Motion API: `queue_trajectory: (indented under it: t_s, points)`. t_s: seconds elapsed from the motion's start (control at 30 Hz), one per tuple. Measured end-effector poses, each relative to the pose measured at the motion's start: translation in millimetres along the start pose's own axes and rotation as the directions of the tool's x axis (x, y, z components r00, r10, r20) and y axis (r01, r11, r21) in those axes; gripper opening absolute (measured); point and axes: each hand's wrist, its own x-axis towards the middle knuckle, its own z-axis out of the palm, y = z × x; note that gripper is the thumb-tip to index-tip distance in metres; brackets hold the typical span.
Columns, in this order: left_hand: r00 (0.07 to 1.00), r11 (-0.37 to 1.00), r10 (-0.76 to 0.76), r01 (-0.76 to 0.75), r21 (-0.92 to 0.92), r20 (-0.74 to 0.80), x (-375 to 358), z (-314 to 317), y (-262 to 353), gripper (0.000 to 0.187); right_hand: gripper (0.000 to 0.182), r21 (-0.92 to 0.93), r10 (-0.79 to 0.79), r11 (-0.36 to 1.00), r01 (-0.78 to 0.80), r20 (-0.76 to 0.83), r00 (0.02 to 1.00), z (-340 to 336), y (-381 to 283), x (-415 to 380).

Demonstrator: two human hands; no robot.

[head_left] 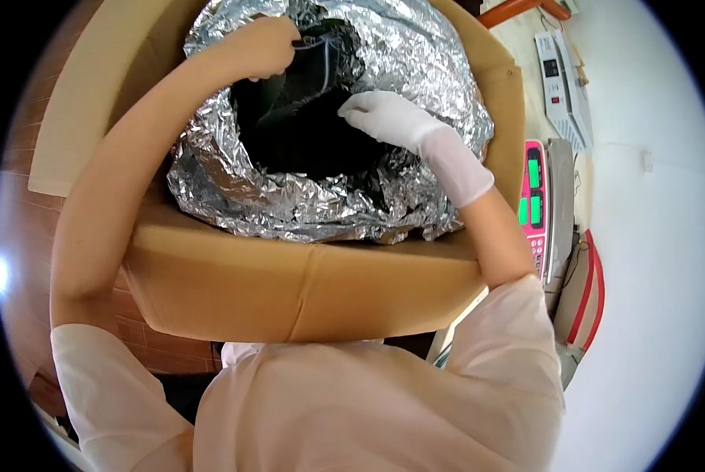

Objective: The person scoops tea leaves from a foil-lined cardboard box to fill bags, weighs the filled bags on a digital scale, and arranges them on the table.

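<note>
My bare left hand is closed on the upper edge of a dark, glossy plastic bag with a pale seam. The bag stands in the opening of a large crumpled silver foil lining. My right hand, in a white glove, reaches over the opening from the right. Its fingertips are pressed together against the dark; whatever they hold is too small or too dark to make out. Black contents fill the opening, and their kind cannot be told.
A cardboard box surrounds the foil, its left flap folded outward. On the right stand a pink scale with green displays and a white appliance beside a white wall. Brown floor shows at left.
</note>
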Motion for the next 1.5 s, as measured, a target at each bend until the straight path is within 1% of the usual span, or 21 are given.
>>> queue_trajectory:
  t_s: [0.07,0.13,0.2,0.33,0.4,0.43,0.5,0.53,0.6,0.63,0.7,0.77,0.8,0.9,0.97,1.03,1.23,1.33,1.4,1.43,1.5]
  points:
    - [0.997,0.987,-0.045,0.034,0.155,0.067,1.8,7.8,-3.4,0.031,0.043,-0.026,0.001,1.000,0.003,0.172,0.985,25.2,20.7,16.1]
    - [0.992,0.969,-0.090,0.067,0.238,0.088,-1.2,13.9,-6.4,0.030,0.063,-0.294,0.037,0.955,0.029,0.216,0.976,56.2,44.8,32.7]
    - [0.998,0.973,-0.045,0.052,0.223,-0.037,-3.3,15.5,-7.2,0.024,0.089,-0.519,0.100,0.853,0.046,0.250,0.963,94.0,75.0,54.7]
    - [1.000,0.910,0.008,0.000,0.414,-0.016,-0.9,9.0,-3.7,0.020,0.111,-0.495,0.069,0.861,0.115,0.338,0.939,144.9,71.6,56.6]
    - [1.000,0.927,-0.002,0.000,0.374,0.003,-2.0,8.7,-0.3,0.019,0.110,-0.605,-0.301,0.618,0.502,0.408,0.862,164.2,53.6,55.9]
    - [1.000,0.927,-0.023,0.018,0.375,0.007,-1.4,11.8,-3.5,0.019,0.098,-0.654,-0.423,0.492,0.574,0.397,0.815,186.5,57.4,62.5]
    - [0.987,0.932,0.158,-0.140,0.335,-0.028,2.8,17.1,-12.1,0.018,0.086,-0.834,-0.559,0.101,0.542,0.403,0.725,227.2,66.3,87.9]
    - [0.988,0.928,0.156,-0.144,0.342,-0.007,1.9,14.8,-7.3,0.016,0.086,-0.827,-0.575,0.092,0.555,0.411,0.707,221.4,60.8,92.9]
    - [0.977,0.918,0.209,-0.184,0.351,-0.034,2.0,14.3,-12.6,0.016,0.080,-0.677,-0.541,0.388,0.626,0.383,0.749,206.0,49.5,94.6]
    - [0.955,0.900,0.291,-0.252,0.357,-0.061,1.6,16.7,-15.5,0.016,0.085,-0.696,-0.586,0.424,0.580,0.278,0.762,216.5,65.3,109.4]
    - [0.966,0.901,0.253,-0.213,0.379,-0.057,-0.4,17.9,-15.8,0.016,0.099,-0.625,-0.235,0.640,0.447,0.394,0.888,174.8,44.7,106.8]
    - [0.963,0.901,0.264,-0.226,0.371,-0.056,0.2,16.7,-14.7,0.015,0.112,-0.514,-0.183,0.770,0.378,0.390,0.902,165.2,69.0,131.1]
    - [0.962,0.899,0.268,-0.231,0.373,-0.050,0.8,16.2,-15.0,0.015,0.109,-0.440,-0.276,0.802,0.404,0.326,0.904,160.0,84.0,139.7]
    - [0.968,0.907,0.244,-0.209,0.365,-0.052,0.3,16.6,-16.7,0.015,0.106,-0.472,-0.179,0.816,0.333,0.341,0.923,159.4,99.8,153.1]
    - [0.954,0.906,0.281,-0.228,0.357,-0.102,1.0,18.7,-19.6,0.015,0.102,-0.472,-0.219,0.815,0.335,0.285,0.933,164.8,88.8,146.3]
    - [0.967,0.921,0.234,-0.189,0.340,-0.097,0.1,17.2,-16.5,0.015,0.099,-0.425,-0.008,0.882,0.203,0.418,0.908,160.5,67.5,127.1]
    - [0.997,0.942,0.073,-0.059,0.332,-0.029,2.0,9.3,-5.3,0.018,0.086,-0.283,-0.046,0.942,0.181,0.424,0.905,174.3,78.6,110.6]
    - [0.994,0.926,0.098,-0.076,0.370,-0.040,7.6,16.4,-9.0,0.020,0.077,-0.116,-0.109,0.978,0.176,0.436,0.893,170.8,81.4,106.4]
    - [0.988,0.884,0.151,-0.122,0.452,-0.027,17.3,26.4,-15.4,0.022,0.070,0.326,-0.111,0.944,-0.059,0.479,0.871,163.3,81.1,101.7]
    - [0.988,0.887,0.147,-0.111,0.447,-0.046,13.6,23.1,-15.1,0.022,0.070,0.309,-0.111,0.950,-0.050,0.480,0.870,155.3,76.7,98.1]
    - [0.977,0.921,0.169,-0.110,0.373,-0.129,0.3,14.6,-4.3,0.017,0.067,0.540,-0.096,0.824,-0.172,0.431,0.897,131.8,63.7,88.3]
